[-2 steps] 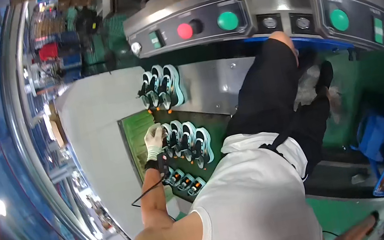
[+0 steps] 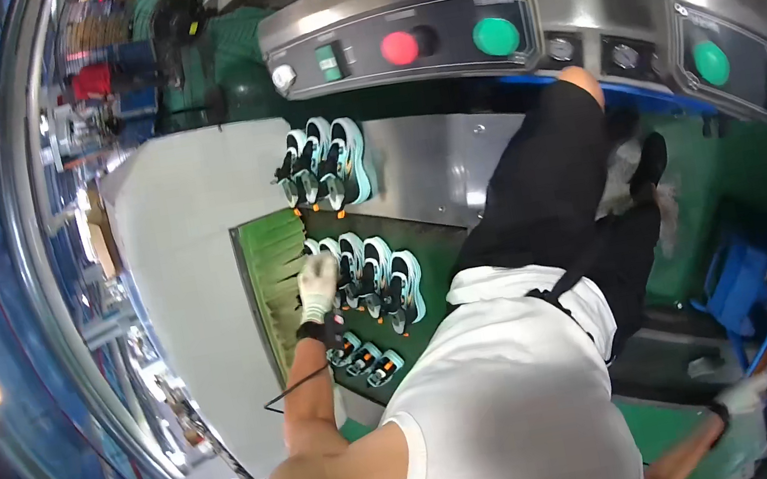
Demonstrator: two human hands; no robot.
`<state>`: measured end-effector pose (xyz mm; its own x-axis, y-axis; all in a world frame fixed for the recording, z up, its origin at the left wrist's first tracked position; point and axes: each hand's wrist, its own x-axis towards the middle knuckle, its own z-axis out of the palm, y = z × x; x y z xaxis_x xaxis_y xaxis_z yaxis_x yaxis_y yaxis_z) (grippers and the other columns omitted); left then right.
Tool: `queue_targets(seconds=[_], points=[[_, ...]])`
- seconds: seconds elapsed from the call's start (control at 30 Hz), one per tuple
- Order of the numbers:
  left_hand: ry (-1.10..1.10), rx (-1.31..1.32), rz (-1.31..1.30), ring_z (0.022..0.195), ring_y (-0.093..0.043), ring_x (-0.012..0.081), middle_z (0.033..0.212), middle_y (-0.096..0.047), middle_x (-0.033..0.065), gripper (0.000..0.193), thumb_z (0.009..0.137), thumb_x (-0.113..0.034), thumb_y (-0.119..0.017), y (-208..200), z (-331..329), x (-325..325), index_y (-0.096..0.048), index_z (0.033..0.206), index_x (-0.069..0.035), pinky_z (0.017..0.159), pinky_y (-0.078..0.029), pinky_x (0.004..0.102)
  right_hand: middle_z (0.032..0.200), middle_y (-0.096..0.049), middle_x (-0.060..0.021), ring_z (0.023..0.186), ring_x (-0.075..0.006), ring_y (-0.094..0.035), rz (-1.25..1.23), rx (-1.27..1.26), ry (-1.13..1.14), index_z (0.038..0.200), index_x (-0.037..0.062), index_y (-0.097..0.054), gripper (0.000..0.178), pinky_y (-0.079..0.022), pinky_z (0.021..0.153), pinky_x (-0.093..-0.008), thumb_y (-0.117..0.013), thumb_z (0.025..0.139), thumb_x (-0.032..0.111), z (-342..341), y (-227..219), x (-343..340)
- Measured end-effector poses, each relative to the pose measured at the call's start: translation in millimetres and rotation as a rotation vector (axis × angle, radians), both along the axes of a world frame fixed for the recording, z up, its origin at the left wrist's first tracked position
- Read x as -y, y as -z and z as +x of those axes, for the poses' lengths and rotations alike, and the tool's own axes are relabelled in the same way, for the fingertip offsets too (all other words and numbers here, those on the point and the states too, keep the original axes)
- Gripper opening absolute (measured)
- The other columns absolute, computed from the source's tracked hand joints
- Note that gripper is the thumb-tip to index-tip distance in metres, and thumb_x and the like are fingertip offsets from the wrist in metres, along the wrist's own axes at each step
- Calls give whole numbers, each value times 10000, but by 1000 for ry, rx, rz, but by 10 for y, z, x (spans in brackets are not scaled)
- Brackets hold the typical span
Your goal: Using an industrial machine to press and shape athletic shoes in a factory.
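Note:
A white glove covers my left hand (image 2: pixel 317 279). Its fingers, partly blurred, are curled over the leftmost shoe of the middle row, of which only the light tip (image 2: pixel 310 248) shows past them. To the right in that row stand several black-and-aqua sneakers (image 2: pixel 376 276). Another group of sneakers (image 2: pixel 345 160) stands beyond, and smaller-looking footwear (image 2: pixel 385 368) sits nearer my body. Far out at the lower right, my right hand (image 2: pixel 746 394), also gloved, is beside a blue bin (image 2: pixel 765 348). Its finger position is blurred and unclear.
Green strip curtain (image 2: pixel 275 268) hangs at the opening of a pale machine housing (image 2: pixel 186 212). Metal control panels (image 2: pixel 426 9) with red and green buttons line the far side. A blue stool-like object (image 2: pixel 736 282) stands at right. My knees are beside the steel plate (image 2: pixel 430 155).
My left hand has shifted slightly nearer and right, and a further shoe tip shows at the row's left end. My right hand has come further into view, up beside the blue bin.

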<state>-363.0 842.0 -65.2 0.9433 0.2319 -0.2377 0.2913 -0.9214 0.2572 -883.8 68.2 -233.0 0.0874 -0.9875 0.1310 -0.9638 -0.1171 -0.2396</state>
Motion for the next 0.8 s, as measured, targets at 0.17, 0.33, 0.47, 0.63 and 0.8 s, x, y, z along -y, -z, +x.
queue_targets(seconds=[0.17,0.33,0.47,0.63,0.8], points=[[-21,-554,-43,1183,-585,401,1217,-619,281,633,797,-416,-739,871,-921,180,-567,1223,21,1000,-467,454,1233,-604,-147,1006,-211,-617,696,726,58,1363,-43,-492,526,-523,871,-305,-582,1011,338,2057,479,-1257],[-56,-522,-127,1146,-591,414,1142,-639,262,593,749,-401,-755,1016,-878,225,-601,1143,14,980,-474,450,1363,-553,-201,1200,-257,-582,915,770,-434,1442,-11,-433,516,-499,960,-359,-517,1047,310,3475,-400,-1672],[-104,-252,-574,1171,-610,335,1258,-619,244,808,758,-435,-773,723,-609,397,-511,1345,53,1003,-468,387,1445,-497,-149,1225,-273,-584,955,716,-872,1427,-25,-451,504,-506,952,-348,-491,1052,309,4684,-1324,-2334],[203,-43,-1185,1079,-606,171,1230,-645,130,656,760,-214,-804,-389,305,1164,-549,1303,49,954,-483,316,1206,-652,-197,1054,-279,-674,1534,609,-1149,1294,-88,-538,571,-549,903,-365,-453,1052,422,5652,-1961,-3307],[886,-110,-1460,1154,-569,170,1277,-618,101,649,770,-125,-830,-892,1121,1688,-539,1333,22,1018,-448,355,1154,-661,-190,1007,-243,-658,2185,1061,-745,1276,-18,-569,331,-556,925,-356,-507,1008,166,5679,-1188,-3513]])
